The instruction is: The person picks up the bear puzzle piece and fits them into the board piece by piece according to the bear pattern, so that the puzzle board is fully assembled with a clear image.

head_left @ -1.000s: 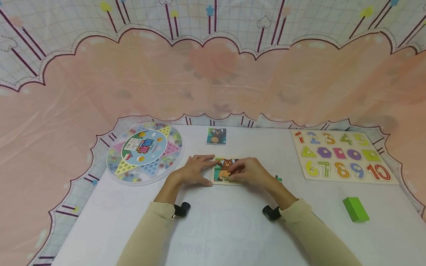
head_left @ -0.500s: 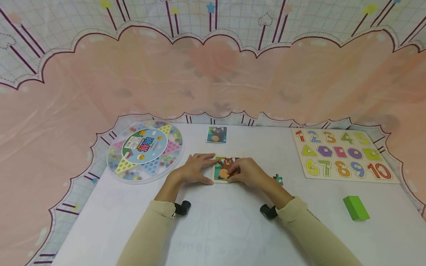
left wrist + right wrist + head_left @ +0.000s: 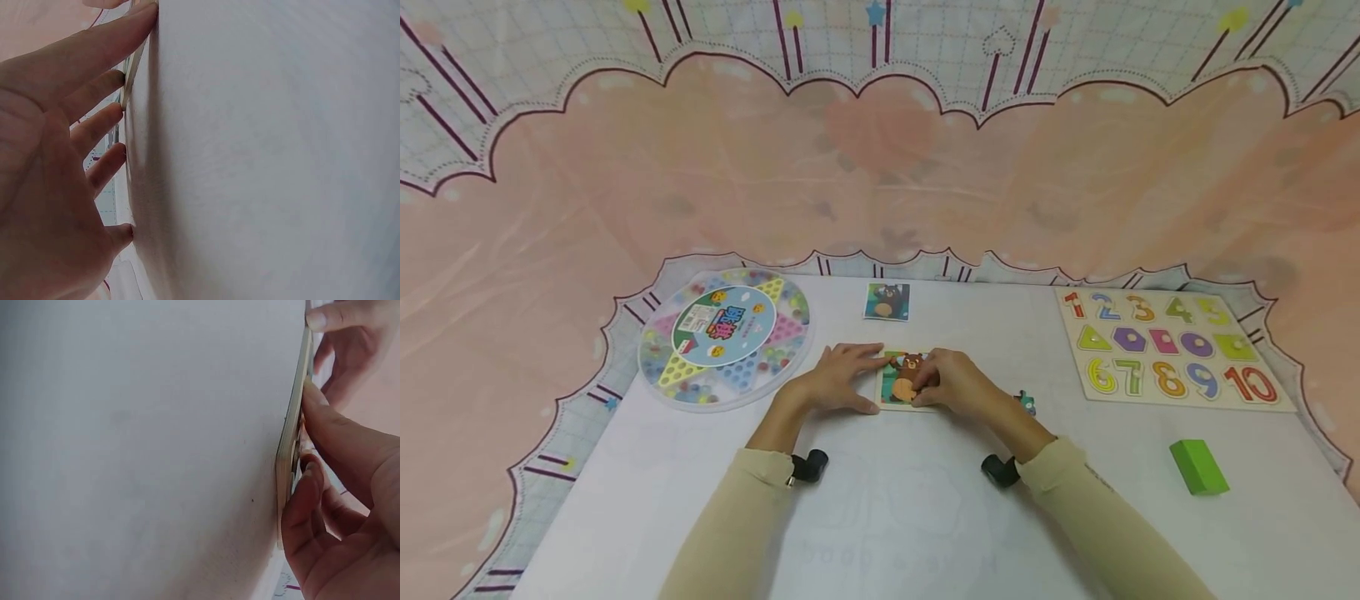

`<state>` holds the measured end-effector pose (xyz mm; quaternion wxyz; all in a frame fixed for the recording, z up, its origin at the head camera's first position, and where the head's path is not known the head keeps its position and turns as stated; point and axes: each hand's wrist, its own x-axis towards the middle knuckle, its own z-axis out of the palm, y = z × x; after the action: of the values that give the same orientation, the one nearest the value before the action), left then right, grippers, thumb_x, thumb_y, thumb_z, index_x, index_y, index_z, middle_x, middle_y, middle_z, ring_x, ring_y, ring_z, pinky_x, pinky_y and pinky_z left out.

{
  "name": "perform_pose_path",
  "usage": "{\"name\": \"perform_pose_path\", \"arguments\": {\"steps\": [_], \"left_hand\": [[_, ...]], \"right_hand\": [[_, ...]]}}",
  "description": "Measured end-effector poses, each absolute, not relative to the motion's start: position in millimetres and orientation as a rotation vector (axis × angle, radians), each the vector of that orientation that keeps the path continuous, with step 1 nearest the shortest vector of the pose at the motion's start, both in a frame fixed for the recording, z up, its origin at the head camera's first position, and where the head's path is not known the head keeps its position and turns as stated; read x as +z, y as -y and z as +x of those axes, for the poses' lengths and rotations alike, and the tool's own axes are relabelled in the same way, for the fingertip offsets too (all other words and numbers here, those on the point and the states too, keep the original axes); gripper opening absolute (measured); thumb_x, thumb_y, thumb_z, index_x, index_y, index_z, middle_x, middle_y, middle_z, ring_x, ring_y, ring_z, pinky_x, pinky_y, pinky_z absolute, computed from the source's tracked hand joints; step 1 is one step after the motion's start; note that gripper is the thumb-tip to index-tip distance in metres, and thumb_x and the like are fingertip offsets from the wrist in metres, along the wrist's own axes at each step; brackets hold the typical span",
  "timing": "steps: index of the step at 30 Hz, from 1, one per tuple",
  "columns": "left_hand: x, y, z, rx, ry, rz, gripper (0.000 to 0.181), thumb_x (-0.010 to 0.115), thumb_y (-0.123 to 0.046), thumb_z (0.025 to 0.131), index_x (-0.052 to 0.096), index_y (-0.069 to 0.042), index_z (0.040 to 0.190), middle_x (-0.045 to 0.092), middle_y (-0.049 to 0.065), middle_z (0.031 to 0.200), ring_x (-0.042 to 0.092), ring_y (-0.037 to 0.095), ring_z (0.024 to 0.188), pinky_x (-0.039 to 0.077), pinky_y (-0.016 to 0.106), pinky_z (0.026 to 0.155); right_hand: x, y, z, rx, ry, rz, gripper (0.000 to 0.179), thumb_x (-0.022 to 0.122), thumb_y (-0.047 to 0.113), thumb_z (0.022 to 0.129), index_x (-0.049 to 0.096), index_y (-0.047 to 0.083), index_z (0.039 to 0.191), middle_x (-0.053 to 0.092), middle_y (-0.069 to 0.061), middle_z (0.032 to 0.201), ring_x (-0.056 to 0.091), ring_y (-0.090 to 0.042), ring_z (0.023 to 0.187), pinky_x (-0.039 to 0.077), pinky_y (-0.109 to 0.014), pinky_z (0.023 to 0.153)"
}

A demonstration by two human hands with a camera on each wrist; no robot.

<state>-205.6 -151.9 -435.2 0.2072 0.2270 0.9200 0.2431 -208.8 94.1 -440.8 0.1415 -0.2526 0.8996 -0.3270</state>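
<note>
A small wooden jigsaw board [image 3: 895, 407] with a brown bear picture lies mid-table between both hands. My left hand [image 3: 842, 379] steadies its left side, fingers spread and fairly straight, thumb near the lower left corner. Over the board's right part, my right hand [image 3: 955, 383] has its thumb and curled forefinger on a puzzle piece, most of which the fingers cover. The right wrist view shows the board's edge [image 3: 289, 444] from the side, with the right thumb on its face. Right of that wrist lies a loose teal puzzle piece [image 3: 1026, 403], partly hidden by the forearm.
A square bear picture card [image 3: 887, 301] lies behind the board. At the left is a round Chinese checkers set [image 3: 722, 329] with coloured marbles. A wooden number and shape board [image 3: 1176, 350] is at the right, with a green block [image 3: 1199, 467] in front of it.
My right hand has shifted slightly left over the board, and the pale gap at the bear's lower edge no longer shows. More of the loose piece shows. The left hand stays put.
</note>
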Motion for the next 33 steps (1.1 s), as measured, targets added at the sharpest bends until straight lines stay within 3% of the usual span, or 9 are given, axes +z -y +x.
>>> {"name": "perform_pose_path", "arguments": {"steps": [15, 21, 28, 33], "left_hand": [[-437, 152, -206, 0.678, -2.56, 0.629, 0.084, 0.083, -0.034, 0.084, 0.043, -0.02, 0.156, 0.028, 0.005, 0.17, 0.023, 0.038, 0.155, 0.003, 0.071, 0.126], [-435, 152, -206, 0.664, -2.573, 0.641, 0.084, 0.083, -0.035, 0.083, 0.044, -0.02, 0.156, 0.029, 0.006, 0.17, 0.025, 0.038, 0.154, 0.005, 0.071, 0.125], [-437, 151, -208, 0.651, -2.573, 0.646, 0.085, 0.083, -0.035, 0.084, 0.043, -0.019, 0.156, 0.028, 0.006, 0.17, 0.023, 0.039, 0.155, 0.004, 0.071, 0.125], [-436, 151, -207, 0.659, -2.568, 0.635, 0.085, 0.084, -0.033, 0.083, 0.043, -0.019, 0.157, 0.028, 0.006, 0.17, 0.023, 0.039, 0.155, 0.003, 0.071, 0.125]], "right_hand": [[-443, -95, -210, -0.942, -2.573, -0.697, 0.012, 0.084, 0.02, 0.084, 0.08, 0.013, 0.093, 0.069, -0.002, 0.099, 0.058, -0.013, 0.089, 0.05, -0.026, 0.081], [-440, -102, -209, -0.973, -2.531, -0.734, 0.017, 0.082, 0.024, 0.086, 0.079, 0.015, 0.099, 0.072, -0.002, 0.105, 0.061, -0.015, 0.098, 0.053, -0.033, 0.09], [-433, -125, -207, -1.084, -2.468, -0.774, 0.026, 0.079, 0.023, 0.089, 0.076, 0.013, 0.113, 0.073, -0.004, 0.116, 0.064, -0.019, 0.101, 0.056, -0.026, 0.081], [-422, -150, -203, -1.062, -2.541, -0.732, 0.036, 0.082, 0.023, 0.087, 0.073, 0.012, 0.12, 0.07, -0.006, 0.123, 0.062, -0.025, 0.115, 0.058, -0.042, 0.096]]}}
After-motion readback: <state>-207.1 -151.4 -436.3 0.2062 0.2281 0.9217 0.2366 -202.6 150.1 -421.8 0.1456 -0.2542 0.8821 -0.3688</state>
